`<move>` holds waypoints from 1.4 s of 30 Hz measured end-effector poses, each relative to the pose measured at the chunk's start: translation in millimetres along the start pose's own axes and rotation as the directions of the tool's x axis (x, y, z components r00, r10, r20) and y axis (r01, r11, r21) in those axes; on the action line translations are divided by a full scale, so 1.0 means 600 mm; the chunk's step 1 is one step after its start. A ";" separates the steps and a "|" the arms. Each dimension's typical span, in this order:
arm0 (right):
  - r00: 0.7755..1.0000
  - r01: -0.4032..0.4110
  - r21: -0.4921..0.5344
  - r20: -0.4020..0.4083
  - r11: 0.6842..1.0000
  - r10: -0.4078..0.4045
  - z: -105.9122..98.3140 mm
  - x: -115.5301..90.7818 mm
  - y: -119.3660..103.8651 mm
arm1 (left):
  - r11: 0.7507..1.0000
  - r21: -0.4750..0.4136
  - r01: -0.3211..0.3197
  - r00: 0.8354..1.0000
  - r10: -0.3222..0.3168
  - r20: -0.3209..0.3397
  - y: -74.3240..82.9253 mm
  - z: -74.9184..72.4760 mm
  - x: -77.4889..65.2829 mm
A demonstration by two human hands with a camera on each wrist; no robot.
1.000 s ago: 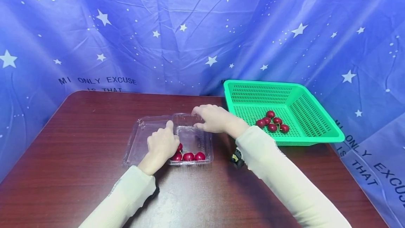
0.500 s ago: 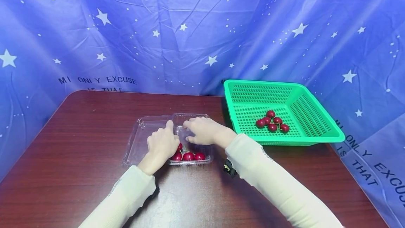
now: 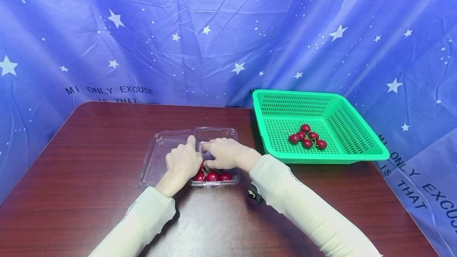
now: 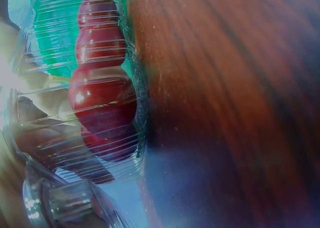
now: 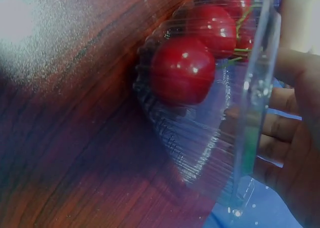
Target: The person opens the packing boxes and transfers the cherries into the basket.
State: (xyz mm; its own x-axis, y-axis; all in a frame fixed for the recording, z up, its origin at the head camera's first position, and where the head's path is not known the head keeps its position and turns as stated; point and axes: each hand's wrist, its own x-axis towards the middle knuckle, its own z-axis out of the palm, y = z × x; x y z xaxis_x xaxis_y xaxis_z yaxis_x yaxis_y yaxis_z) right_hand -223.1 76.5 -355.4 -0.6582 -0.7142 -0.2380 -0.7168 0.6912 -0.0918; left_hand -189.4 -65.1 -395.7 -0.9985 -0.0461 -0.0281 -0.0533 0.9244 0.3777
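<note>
A clear plastic clamshell box (image 3: 233, 134) lies with its lid (image 3: 155, 156) folded out to the left. Several red cherries (image 3: 212, 176) with green stems sit along its near side. My left hand (image 3: 183, 162) grips the box at the edge between tray and lid, fingers curled over it. My right hand (image 3: 226, 154) reaches into the tray from the right, fingers loosely bent and apart, thumb close to the rear cherry. Through the plastic wall, the right wrist view shows its fingers (image 5: 280, 125) with nothing between them. In the left wrist view, cherries (image 4: 102, 95) line the wall.
To the right stands a green slotted basket (image 3: 357, 156) with several cherries (image 3: 307, 143) on its floor. A dark red wooden table (image 3: 107, 150) carries everything. Behind it hangs a blue curtain (image 3: 214, 50) printed with stars and lettering.
My right hand has moved from the box's far right corner left and nearer, down toward the cherries. The left hand, box and basket have stayed in place.
</note>
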 end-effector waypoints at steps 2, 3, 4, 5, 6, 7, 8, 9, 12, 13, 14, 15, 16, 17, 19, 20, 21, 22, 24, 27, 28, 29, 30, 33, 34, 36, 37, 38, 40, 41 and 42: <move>1.000 0.000 0.015 0.000 1.000 0.000 0.002 0.000 -0.001 | 1.000 0.000 0.000 1.000 0.000 -0.002 0.000 -0.001 0.000; 1.000 0.000 0.023 -0.002 1.000 0.000 0.003 0.000 -0.001 | 1.000 0.000 0.000 1.000 0.000 -0.003 0.000 -0.001 -0.001; 1.000 0.002 0.032 -0.003 0.999 -0.002 0.004 0.001 -0.001 | 1.000 0.001 -0.001 1.000 0.001 -0.004 0.000 -0.001 -0.001; 1.000 0.005 0.039 -0.008 0.999 -0.004 0.006 0.001 -0.001 | 1.000 0.002 -0.002 1.000 0.002 -0.004 0.000 -0.001 -0.001; 1.000 0.009 0.046 -0.012 0.999 -0.008 0.007 0.001 -0.001 | 1.000 0.002 -0.002 1.000 0.002 -0.005 0.000 -0.001 -0.001; 1.000 0.011 0.049 -0.017 0.999 -0.010 0.009 0.001 -0.001 | 1.000 0.003 -0.003 1.000 0.003 -0.006 0.000 -0.001 -0.001; 1.000 0.012 0.045 -0.021 0.999 -0.011 0.010 0.001 -0.001 | 1.000 0.003 -0.003 1.000 0.003 -0.005 0.000 -0.001 -0.002; 1.000 0.012 0.043 -0.026 0.999 -0.011 0.012 0.001 -0.002 | 1.000 0.003 -0.003 1.000 0.003 -0.004 0.000 -0.001 -0.002; 0.999 0.023 0.025 -0.040 0.999 -0.022 0.016 0.003 -0.003 | 1.000 0.005 -0.002 1.000 0.002 -0.002 0.001 -0.001 -0.001; 0.999 0.025 0.017 -0.042 1.000 -0.024 0.017 0.003 -0.004 | 1.000 0.006 -0.001 1.000 0.001 -0.001 0.001 -0.001 -0.001; 0.999 0.030 0.013 -0.045 0.999 -0.029 0.018 0.003 -0.004 | 1.000 0.006 0.000 1.000 0.000 -0.002 0.001 -0.001 -0.001; 0.998 0.035 0.010 -0.049 0.999 -0.034 0.018 0.003 -0.004 | 1.000 0.006 0.001 1.000 -0.001 -0.001 0.001 -0.001 -0.001; 0.998 0.039 0.007 -0.053 0.999 -0.038 0.019 0.002 -0.004 | 1.000 0.006 0.002 1.000 -0.002 -0.002 0.001 0.000 -0.001; 0.998 0.041 0.008 -0.057 0.999 -0.041 0.019 0.002 -0.004 | 1.000 0.006 0.003 1.000 -0.003 -0.002 0.002 0.000 0.000; 0.998 0.040 0.009 -0.058 0.999 -0.040 0.020 0.002 -0.003 | 1.000 0.005 0.005 1.000 -0.005 -0.001 0.002 0.000 0.000; 0.998 0.038 0.010 -0.058 0.999 -0.037 0.020 0.001 -0.002 | 1.000 0.004 0.004 1.000 -0.004 0.001 0.002 0.001 0.000; 0.998 0.035 0.008 -0.060 0.999 -0.035 0.020 0.001 -0.001 | 1.000 0.004 0.003 1.000 -0.003 0.003 0.002 0.001 0.000; 0.998 0.032 0.008 -0.058 0.999 -0.031 0.020 0.000 0.000 | 1.000 0.004 0.002 1.000 -0.002 0.002 0.002 0.001 0.001; 0.998 0.026 0.001 -0.055 1.000 -0.026 0.021 0.000 0.001 | 1.000 0.002 0.002 1.000 -0.002 0.000 0.001 0.001 0.000; 0.998 0.022 0.001 -0.059 1.000 -0.022 0.021 0.000 0.001 | 1.000 0.001 0.000 1.000 0.000 -0.004 0.001 0.001 0.000; 0.998 0.025 0.003 -0.063 1.000 -0.025 0.021 0.000 0.000 | 1.000 -0.001 -0.001 1.000 0.001 -0.004 0.001 0.001 0.000; 0.997 0.029 0.007 -0.067 1.000 -0.028 0.022 0.001 0.000 | 1.000 -0.002 -0.002 1.000 0.002 -0.003 0.001 0.001 0.000; 0.997 0.033 0.012 -0.071 0.999 -0.032 0.022 0.001 -0.001 | 1.000 -0.002 -0.003 1.000 0.003 0.000 0.001 0.001 0.000; 0.995 0.053 0.056 -0.088 0.997 -0.048 0.026 0.004 -0.002 | 1.000 -0.001 -0.009 1.000 0.009 -0.001 0.001 0.001 0.000; 0.994 0.060 0.072 -0.096 0.996 -0.053 0.027 0.004 -0.002 | 1.000 0.000 -0.010 1.000 0.010 -0.001 0.001 0.001 0.000; 0.993 0.066 0.107 -0.105 0.992 -0.055 0.031 0.006 -0.001 | 1.000 0.001 -0.011 1.000 0.011 -0.007 0.001 0.001 0.000; 0.993 0.068 0.122 -0.109 0.990 -0.054 0.032 0.007 -0.001 | 1.000 0.000 -0.011 1.000 0.011 -0.011 0.001 0.001 0.000; 0.992 0.068 0.129 -0.112 0.989 -0.053 0.033 0.008 -0.001 | 1.000 -0.001 -0.011 1.000 0.011 -0.012 0.001 0.001 0.000; 0.992 0.061 0.131 -0.114 0.990 -0.046 0.033 0.009 -0.001 | 1.000 -0.004 -0.011 1.000 0.011 -0.013 0.001 0.001 0.000; 0.993 0.052 0.129 -0.111 0.990 -0.038 0.033 0.009 -0.001 | 1.000 -0.005 -0.010 1.000 0.010 -0.014 0.000 0.001 0.000; 0.994 0.043 0.127 -0.107 0.991 -0.029 0.032 0.009 -0.002 | 1.000 -0.005 -0.010 1.000 0.010 -0.013 0.000 0.001 0.000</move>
State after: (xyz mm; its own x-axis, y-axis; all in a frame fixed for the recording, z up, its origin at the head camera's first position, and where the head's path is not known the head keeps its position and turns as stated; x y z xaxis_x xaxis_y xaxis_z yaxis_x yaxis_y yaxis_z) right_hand -221.3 74.1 -375.2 -0.6580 -0.7417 -0.1302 -0.7092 0.6685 -0.2240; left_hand -189.5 -64.7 -396.1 -0.9990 -0.0420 -0.0123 -0.0435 0.9229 0.3827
